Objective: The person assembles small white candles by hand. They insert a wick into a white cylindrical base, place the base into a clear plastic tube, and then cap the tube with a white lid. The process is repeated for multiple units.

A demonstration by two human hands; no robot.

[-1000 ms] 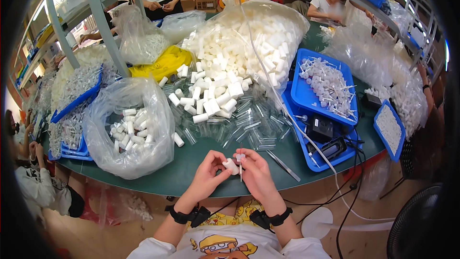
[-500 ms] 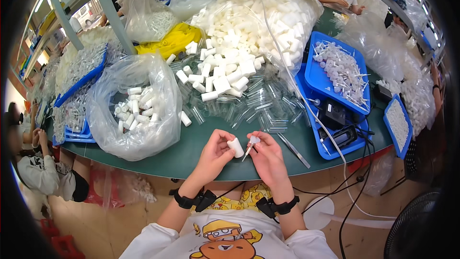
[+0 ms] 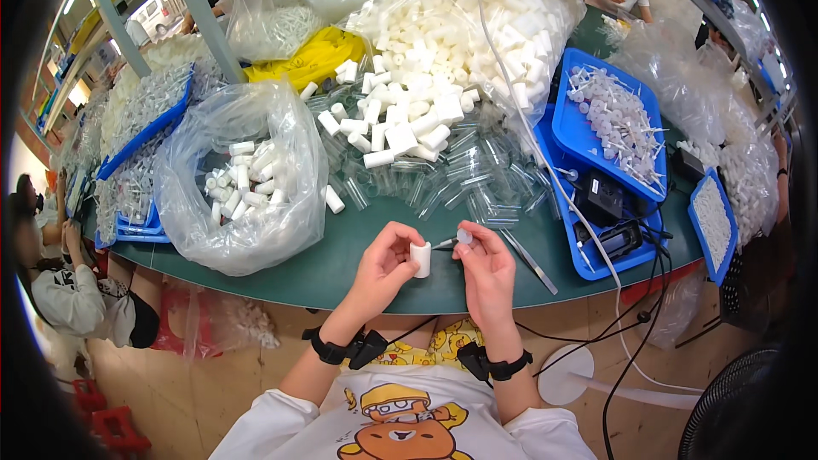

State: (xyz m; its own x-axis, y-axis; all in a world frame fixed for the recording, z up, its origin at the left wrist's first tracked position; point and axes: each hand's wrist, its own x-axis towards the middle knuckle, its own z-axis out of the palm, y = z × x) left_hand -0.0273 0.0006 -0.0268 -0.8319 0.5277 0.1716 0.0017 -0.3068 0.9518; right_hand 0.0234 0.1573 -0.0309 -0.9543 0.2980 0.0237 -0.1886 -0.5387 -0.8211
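My left hand (image 3: 382, 271) grips a short white cylinder (image 3: 421, 261) between thumb and fingers, holding it almost upright over the near edge of the green table (image 3: 281, 269). Close by on its right, my right hand (image 3: 489, 269) pinches a small stopper (image 3: 464, 237) with a translucent round head and a thin stem. That stem points left toward the cylinder's upper end; whether the tip touches it I cannot tell. Steel tweezers (image 3: 530, 262) lie just right of my right hand. Clear tubes (image 3: 473, 172) are heaped beyond both hands.
A clear bag (image 3: 300, 204) of white cylinders stands at left, a larger one (image 3: 545, 0) at the back with cylinders spilling out. Blue trays (image 3: 561, 132) at right hold stemmed pieces and black devices. A white cable (image 3: 511, 89) crosses the table. Other people sit around.
My right hand has turned the stopper from pointing downward to pointing left at the cylinder. The cylinder in my left hand now stands straighter.
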